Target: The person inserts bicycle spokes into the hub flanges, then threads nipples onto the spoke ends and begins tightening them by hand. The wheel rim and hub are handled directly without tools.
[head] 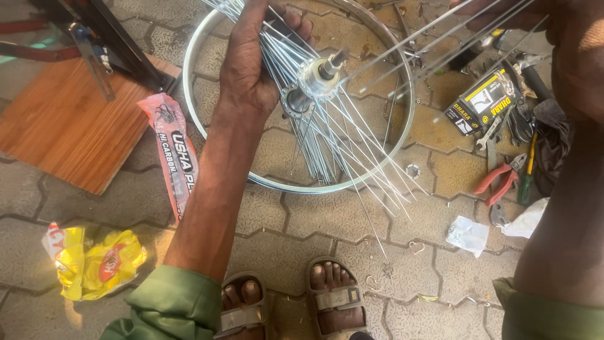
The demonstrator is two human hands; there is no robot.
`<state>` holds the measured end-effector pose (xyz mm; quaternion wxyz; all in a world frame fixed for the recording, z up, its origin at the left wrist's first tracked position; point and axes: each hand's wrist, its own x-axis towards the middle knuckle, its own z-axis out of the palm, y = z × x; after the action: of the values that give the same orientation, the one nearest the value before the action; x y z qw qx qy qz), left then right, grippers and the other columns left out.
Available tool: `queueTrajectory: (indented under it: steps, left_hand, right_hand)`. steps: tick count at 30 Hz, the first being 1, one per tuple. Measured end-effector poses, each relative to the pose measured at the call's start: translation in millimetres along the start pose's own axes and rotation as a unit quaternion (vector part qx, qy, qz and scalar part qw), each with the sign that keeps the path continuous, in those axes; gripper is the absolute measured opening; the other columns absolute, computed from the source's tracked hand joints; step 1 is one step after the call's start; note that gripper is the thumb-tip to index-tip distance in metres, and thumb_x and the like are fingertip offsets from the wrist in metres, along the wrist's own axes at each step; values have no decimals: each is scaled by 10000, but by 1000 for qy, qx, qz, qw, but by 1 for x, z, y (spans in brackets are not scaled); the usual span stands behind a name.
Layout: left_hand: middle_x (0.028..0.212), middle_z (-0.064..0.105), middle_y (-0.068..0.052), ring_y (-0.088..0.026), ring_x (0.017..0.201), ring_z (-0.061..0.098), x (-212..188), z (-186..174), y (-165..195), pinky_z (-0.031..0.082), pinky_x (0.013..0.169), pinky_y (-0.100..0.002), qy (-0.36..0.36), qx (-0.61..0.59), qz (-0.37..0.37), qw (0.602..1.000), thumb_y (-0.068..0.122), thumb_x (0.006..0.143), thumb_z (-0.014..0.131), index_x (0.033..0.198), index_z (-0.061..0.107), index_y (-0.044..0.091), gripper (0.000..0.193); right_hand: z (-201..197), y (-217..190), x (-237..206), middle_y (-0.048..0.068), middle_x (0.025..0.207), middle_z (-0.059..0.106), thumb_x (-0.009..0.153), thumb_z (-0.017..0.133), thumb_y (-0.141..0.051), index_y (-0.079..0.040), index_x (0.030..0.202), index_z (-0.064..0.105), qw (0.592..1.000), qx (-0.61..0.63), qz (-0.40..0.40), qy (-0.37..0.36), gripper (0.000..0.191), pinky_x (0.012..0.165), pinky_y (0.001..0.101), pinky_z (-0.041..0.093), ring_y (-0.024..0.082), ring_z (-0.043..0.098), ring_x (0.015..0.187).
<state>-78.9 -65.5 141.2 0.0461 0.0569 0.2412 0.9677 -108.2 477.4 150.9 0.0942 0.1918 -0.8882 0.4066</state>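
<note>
Left hand [255, 60]: closed around a bundle of loose silver spokes [327, 148] just beside the wheel hub [314, 79], fingers wrapped over the top, palm turned away from the camera. Forearm runs down to a green sleeve at 7 o'clock.

Wheel hub: silver, axle end pointing toward 1 o'clock, held above the ground at the picture's upper centre. Spokes fan from its flanges toward 5 o'clock and 2 o'clock.

Bicycle rim [195, 94]: bare chrome hoop lying flat on the paving stones beneath the hub.

Right hand [497, 12]: at 1 o'clock, mostly cut off by the frame's top edge; it appears to meet the upper spokes, but whether it is gripping them cannot be told.

Black and yellow box [481, 101]: at 2 o'clock from the hub, beside a small spanner [489, 133].

Red-handled pliers [500, 182]: at 3 o'clock, on the paving, near a green-handled tool.

Pink printed packet [173, 151]: at 9 o'clock, just outside the rim, touching the edge of a wooden board [63, 126].

Yellow wrapper [94, 261]: crumpled, at 8 o'clock.

White crumpled paper [467, 234]: at 4 o'clock.

Sandalled feet [333, 293]: at 6 o'clock.
</note>
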Motion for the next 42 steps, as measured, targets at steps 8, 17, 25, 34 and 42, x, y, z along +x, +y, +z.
queueTrajectory:
  steps: [8,17,25,34,42]
  left_hand:
    - [833,728,-113,-240,814,776,0,-3,-3,690,777,-404,17,0,0,1000,316,899,792,925,645,56,300]
    - [822,734,-122,-249,791,776,3,-6,-7,689,754,-404,36,-15,-6,999,303,872,805,914,628,54,308]
    - [831,738,-132,-252,797,788,-2,-4,-9,684,742,-402,15,49,53,997,323,917,779,934,652,47,304]
    - [765,755,-149,-260,725,793,-7,9,-6,707,724,-400,38,74,61,995,312,884,791,939,666,22,320]
    - [771,744,-135,-259,739,786,-1,4,-8,689,731,-403,29,27,16,999,289,892,798,918,646,46,288]
  right_hand:
    - [43,-135,-1,95,1153,676,1270,354,-319,-11,1257,605,988,102,117,-23,397,902,273,566,137,650,1021]
    - [87,-260,7,166,1147,705,1242,376,-201,17,1222,611,987,146,28,-57,322,940,358,612,231,712,1046]
    - [73,-235,15,194,1208,691,1176,354,-62,41,1263,586,975,205,-30,-84,268,1005,390,620,271,724,1127]
    - [94,-228,28,143,1247,680,1204,407,-260,-65,1310,606,982,155,-43,-98,298,918,347,623,218,708,1105]
    - [100,-328,31,222,1085,700,1132,455,21,60,1190,561,970,-97,-172,-141,127,767,400,645,288,741,952]
